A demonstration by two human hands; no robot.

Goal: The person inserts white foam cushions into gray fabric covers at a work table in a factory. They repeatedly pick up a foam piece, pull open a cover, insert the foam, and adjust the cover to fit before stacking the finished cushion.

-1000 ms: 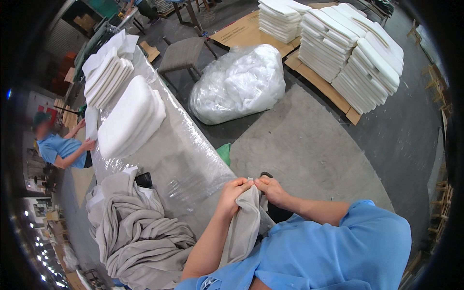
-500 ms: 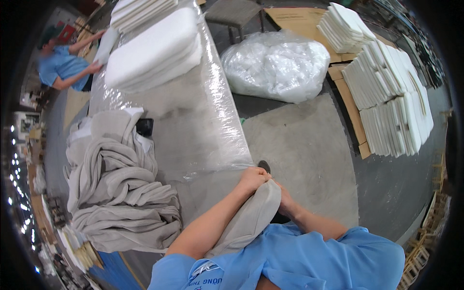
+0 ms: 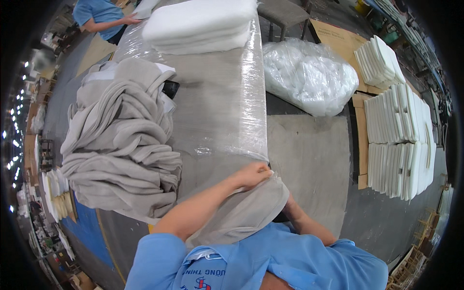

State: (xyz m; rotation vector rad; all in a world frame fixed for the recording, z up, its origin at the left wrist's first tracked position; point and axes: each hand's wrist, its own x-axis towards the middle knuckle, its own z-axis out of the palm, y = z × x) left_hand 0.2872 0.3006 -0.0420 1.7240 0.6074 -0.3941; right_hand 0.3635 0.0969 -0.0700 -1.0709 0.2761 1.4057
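A grey fabric cover [image 3: 241, 211] hangs in front of my body at the near edge of the table. My left hand [image 3: 254, 175] is closed and pinches the cover's upper edge. On the other side of the cloth is my right hand [image 3: 289, 202], its fingers hidden behind the fabric. To the left, a big heap of similar grey fabric covers [image 3: 121, 140] lies in loose folds on the table, white material showing at its far end. A small black object [image 3: 170, 89] sits against the heap's right side.
Plastic film covers part of the table [image 3: 208, 111]. White padding [image 3: 200, 29] is stacked at its far end, beside a co-worker's arm [image 3: 108, 24]. Right of the table are a clear bag of white filling [image 3: 311, 77], stacked white pads [image 3: 401, 140] on cardboard, and a chair [image 3: 285, 14].
The view has shifted, so the table and heap sit differently. The cover between my hands looks broader, and my right hand is lower behind it. My left hand still pinches the edge.
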